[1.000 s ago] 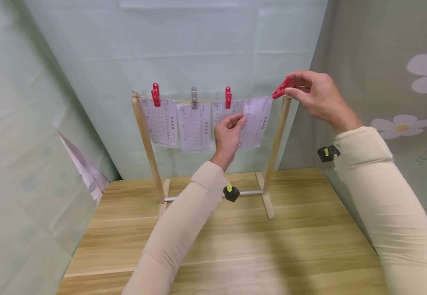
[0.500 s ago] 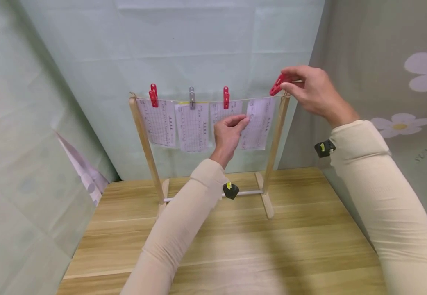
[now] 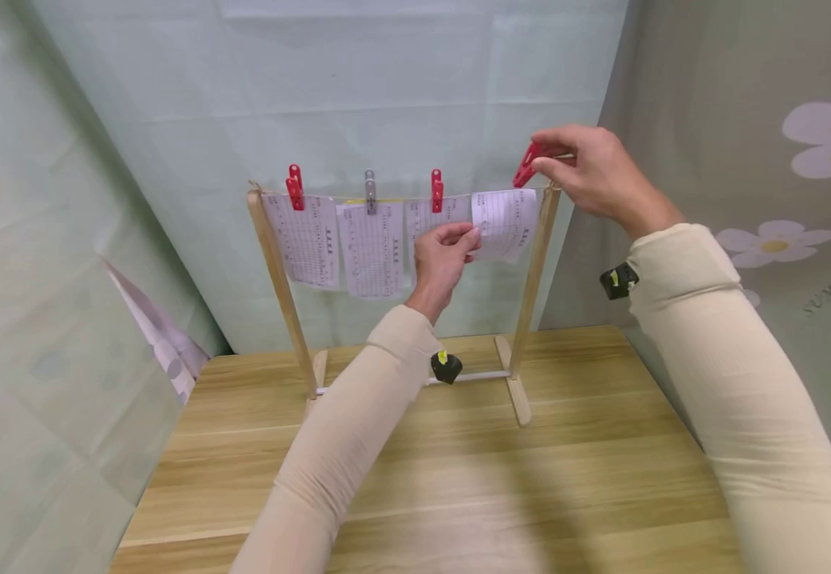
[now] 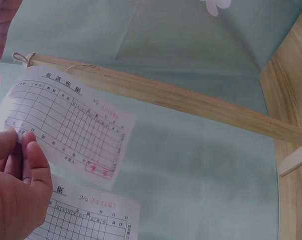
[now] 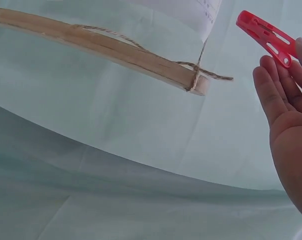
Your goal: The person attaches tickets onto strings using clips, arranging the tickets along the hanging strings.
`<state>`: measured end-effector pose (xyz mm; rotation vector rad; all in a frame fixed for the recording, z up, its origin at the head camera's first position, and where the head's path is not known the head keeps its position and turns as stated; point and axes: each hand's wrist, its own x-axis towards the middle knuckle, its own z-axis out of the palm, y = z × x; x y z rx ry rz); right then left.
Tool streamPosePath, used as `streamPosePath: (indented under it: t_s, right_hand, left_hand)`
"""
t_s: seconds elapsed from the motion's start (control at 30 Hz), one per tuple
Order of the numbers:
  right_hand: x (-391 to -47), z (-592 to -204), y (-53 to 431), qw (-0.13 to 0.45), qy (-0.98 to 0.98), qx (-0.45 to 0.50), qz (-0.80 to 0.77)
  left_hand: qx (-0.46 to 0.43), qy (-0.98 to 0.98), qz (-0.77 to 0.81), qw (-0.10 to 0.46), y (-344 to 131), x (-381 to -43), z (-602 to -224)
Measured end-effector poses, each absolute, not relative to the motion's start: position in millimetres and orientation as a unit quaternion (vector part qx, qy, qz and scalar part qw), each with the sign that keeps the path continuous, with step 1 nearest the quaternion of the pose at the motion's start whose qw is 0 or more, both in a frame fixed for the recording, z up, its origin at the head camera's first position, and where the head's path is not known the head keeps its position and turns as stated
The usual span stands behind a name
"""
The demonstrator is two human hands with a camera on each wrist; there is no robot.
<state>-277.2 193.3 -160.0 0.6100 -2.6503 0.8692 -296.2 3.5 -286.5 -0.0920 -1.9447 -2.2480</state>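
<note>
My left hand [image 3: 443, 259] pinches the left edge of a printed receipt slip [image 3: 507, 222] between thumb and fingers. The slip lies against the twine at the right end of the rack, its lower part bent. In the left wrist view the slip's ruled table and red stamp face the camera. My right hand [image 3: 598, 171] holds a red clothespin [image 3: 526, 165] by its handle end, its nose just above the slip's top edge. The right wrist view shows the same red clothespin [image 5: 268, 36] tilted between thumb and fingers, apart from the twine [image 5: 200, 60].
Three more slips hang from the twine under a red clip [image 3: 295, 188], a grey clip [image 3: 370, 193] and another red clip [image 3: 437, 191]. Wooden posts [image 3: 536, 271] hold the twine. The rack stands on a wood-grain table [image 3: 415, 478], with pale cloth [image 3: 387, 64] behind.
The clothespin in my right hand has moved left, from near the right post to above the slip. The slip has shifted slightly, and its lower part now bends up, looking shorter.
</note>
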Motion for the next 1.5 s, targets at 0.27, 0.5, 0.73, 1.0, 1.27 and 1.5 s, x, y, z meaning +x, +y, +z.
streamPosePath:
  t_s: [0.27, 0.5, 0.73, 1.0, 1.27, 1.5]
  right_hand:
    - [-287, -155, 186, 0.115, -0.928, 0.200, 0.291]
    - [-291, -155, 178, 0.101, -0.933, 0.198, 0.283]
    - [-295, -152, 173, 0.103, -0.939, 0.203, 0.256]
    - [-296, -153, 170, 0.095, -0.940, 0.208, 0.254]
    - [-296, -155, 171, 0.088, -0.942, 0.206, 0.249]
    - [-297, -159, 175, 0.090, -0.944, 0.204, 0.242]
  left_hand:
    - [-0.025, -0.662, -0.745, 0.073, 4, -297, -284]
    - [-0.017, -0.678, -0.731, 0.070, 4, -295, -283]
    - [-0.012, -0.679, -0.730, 0.078, 5, -296, -283]
    - [-0.003, -0.683, -0.727, 0.073, 6, -298, -282]
    - [-0.010, -0.684, -0.725, 0.078, 10, -301, -283]
    - [-0.008, -0.691, -0.719, 0.075, 14, -302, -283]
